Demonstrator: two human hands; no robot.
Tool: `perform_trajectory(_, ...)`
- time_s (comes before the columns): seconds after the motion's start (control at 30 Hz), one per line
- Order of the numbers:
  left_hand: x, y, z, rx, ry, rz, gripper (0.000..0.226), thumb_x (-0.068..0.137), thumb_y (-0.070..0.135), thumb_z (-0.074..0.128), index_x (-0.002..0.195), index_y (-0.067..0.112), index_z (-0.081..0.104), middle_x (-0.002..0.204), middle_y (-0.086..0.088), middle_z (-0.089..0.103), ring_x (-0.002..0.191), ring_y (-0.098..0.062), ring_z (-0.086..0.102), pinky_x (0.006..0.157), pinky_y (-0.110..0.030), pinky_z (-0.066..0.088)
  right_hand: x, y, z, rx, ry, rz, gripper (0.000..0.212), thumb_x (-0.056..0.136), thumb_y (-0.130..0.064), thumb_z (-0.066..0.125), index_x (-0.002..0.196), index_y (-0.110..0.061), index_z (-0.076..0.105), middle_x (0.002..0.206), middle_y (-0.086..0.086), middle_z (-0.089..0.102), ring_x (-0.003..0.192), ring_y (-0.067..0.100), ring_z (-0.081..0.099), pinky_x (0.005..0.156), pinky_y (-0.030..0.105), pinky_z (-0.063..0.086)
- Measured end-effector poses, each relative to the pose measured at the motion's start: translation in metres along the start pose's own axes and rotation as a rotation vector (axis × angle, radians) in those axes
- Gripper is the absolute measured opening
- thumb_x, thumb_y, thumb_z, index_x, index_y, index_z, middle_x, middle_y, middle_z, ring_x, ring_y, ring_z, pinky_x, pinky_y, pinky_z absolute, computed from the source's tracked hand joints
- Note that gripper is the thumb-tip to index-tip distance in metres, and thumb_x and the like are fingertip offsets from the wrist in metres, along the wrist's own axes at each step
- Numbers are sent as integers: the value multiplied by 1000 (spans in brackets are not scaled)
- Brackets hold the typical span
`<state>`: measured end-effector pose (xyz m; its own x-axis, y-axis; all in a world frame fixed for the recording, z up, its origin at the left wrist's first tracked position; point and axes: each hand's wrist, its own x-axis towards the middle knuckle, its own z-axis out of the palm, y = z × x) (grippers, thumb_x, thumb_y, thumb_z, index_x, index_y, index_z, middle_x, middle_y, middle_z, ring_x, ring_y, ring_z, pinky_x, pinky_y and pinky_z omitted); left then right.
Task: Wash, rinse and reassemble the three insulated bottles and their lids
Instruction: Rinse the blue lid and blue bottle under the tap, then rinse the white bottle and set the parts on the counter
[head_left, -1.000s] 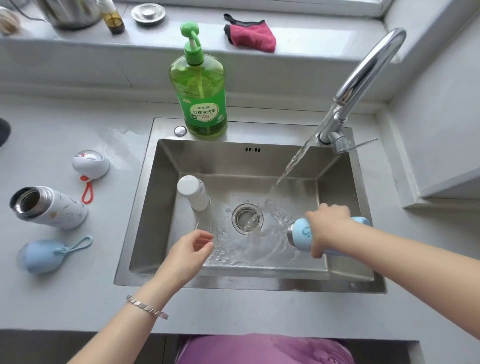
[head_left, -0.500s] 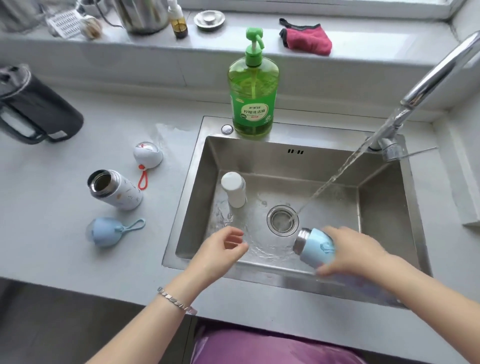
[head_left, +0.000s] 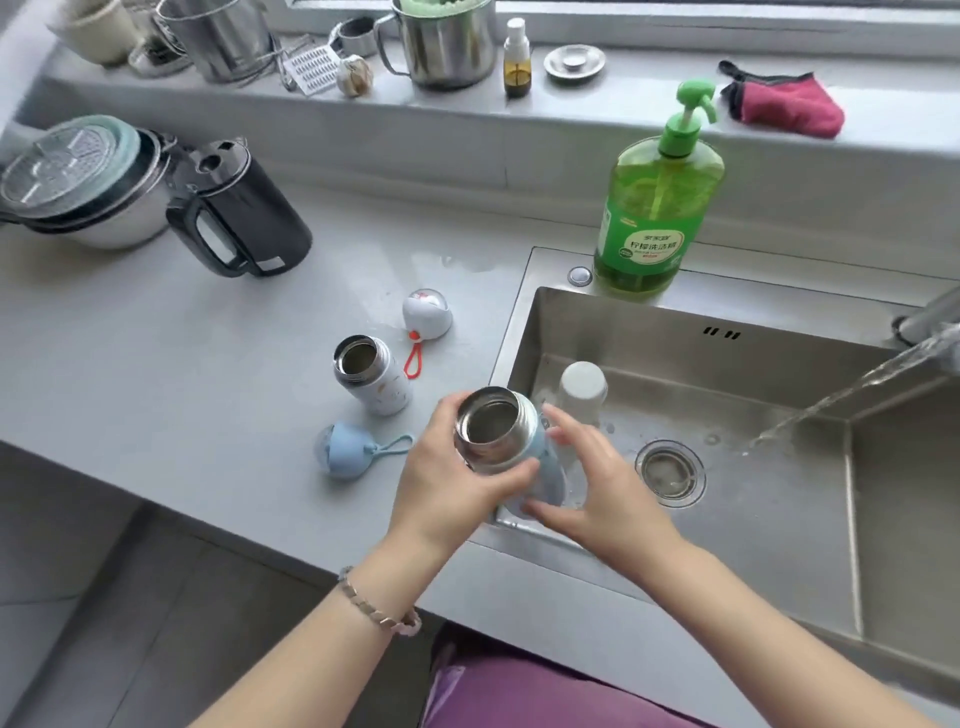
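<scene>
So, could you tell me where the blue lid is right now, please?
In the head view the blue lid lies on the countertop left of the sink, just nearer the person than the open white bottle and left of the left hand.

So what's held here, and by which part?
The open blue bottle: left hand grips its steel neck, right hand holds the blue lower body.

A: Blue bottle (head_left: 496, 431)?
B: Open, steel mouth up, held over the sink's (head_left: 524, 332) left rim.
A: The rest?
B: Patterned bottle (head_left: 371, 382) open on the surface (head_left: 208, 364), white lid (head_left: 427, 314) and blue lid (head_left: 345, 457) beside it; plain white bottle (head_left: 583, 389) stands in the sink.
</scene>
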<state>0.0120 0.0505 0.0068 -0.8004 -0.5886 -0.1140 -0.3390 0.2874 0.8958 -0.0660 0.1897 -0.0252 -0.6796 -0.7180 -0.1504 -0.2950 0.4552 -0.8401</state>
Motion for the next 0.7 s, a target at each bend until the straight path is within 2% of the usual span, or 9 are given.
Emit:
perform_trajectory(0.07, 24, -13, -9, 98, 114, 46, 60, 58, 22, 87, 104, 34, 50, 91, 22, 61, 85, 3, 55, 78, -8, 42, 5, 6, 0, -58, 6, 64, 79, 74, -22, 76, 139, -31, 31, 118, -10, 48, 109, -1, 43, 91, 13, 35)
perform_trajectory(0.13, 47, -27, -14, 218, 202, 55, 64, 61, 22, 85, 114, 24, 50, 101, 13, 56, 93, -4, 52, 80, -12, 39, 6, 13, -1, -84, 1, 124, 68, 77, -21, 72, 136, -27, 38, 118, -5, 52, 105, 3, 46, 93, 20, 38)
perform_trajectory(0.27, 77, -56, -17, 310, 214, -2, 71, 64, 22, 83, 125, 15, 47, 119, -5, 56, 109, -21, 54, 94, -29, 41, 1, 26, -3, -158, -50, 209, 53, 81, -23, 68, 130, -22, 46, 111, -5, 55, 99, 4, 49, 90, 16, 37)
perform_trajectory(0.4, 83, -69, -20, 292, 190, -64, 75, 67, 22, 82, 130, 13, 43, 124, -8, 52, 114, -23, 51, 94, -25, 38, -4, 36, -8, -172, -51, 278, 49, 83, -23, 66, 129, -22, 47, 105, -6, 55, 98, 8, 52, 86, 12, 36)
perform_trajectory(0.47, 81, -67, -21, 323, 171, -74, 81, 69, 23, 81, 136, 12, 37, 132, -11, 45, 122, -27, 45, 101, -31, 36, -4, 39, -12, -183, -63, 304, 45, 85, -24, 64, 127, -23, 48, 105, -7, 55, 99, 9, 53, 87, 13, 37)
perform_trajectory(0.53, 74, -60, -19, 509, 236, 97, 82, 71, 25, 78, 138, 7, 34, 138, -19, 38, 129, -34, 37, 107, -41, 32, -6, 42, -16, -194, -82, 330, 41, 85, -26, 63, 125, -24, 50, 104, -8, 56, 99, 8, 54, 89, 17, 39)
perform_trajectory(0.6, 63, -51, -9, 638, 316, 412, 66, 77, 28, 68, 132, 5, 39, 136, -23, 36, 128, -37, 32, 108, -44, 28, -8, 47, -22, -204, -95, 356, 38, 86, -27, 62, 122, -24, 52, 104, -8, 57, 99, 7, 54, 89, 19, 41)
perform_trajectory(0.67, 55, -42, 11, 595, 189, 603, 49, 79, 27, 55, 123, 7, 47, 131, -19, 39, 124, -31, 35, 106, -37, 28, -12, 55, -28, -208, -100, 387, 35, 87, -27, 61, 121, -24, 54, 104, -8, 58, 99, 7, 54, 89, 18, 41)
perform_trajectory(0.7, 54, -38, 25, 564, 61, 609, 43, 79, 26, 54, 118, 8, 52, 128, -16, 45, 120, -28, 40, 102, -32, 30, -15, 59, -32, -204, -98, 406, 34, 87, -27, 61, 120, -25, 54, 104, -9, 58, 99, 6, 54, 89, 18, 41)
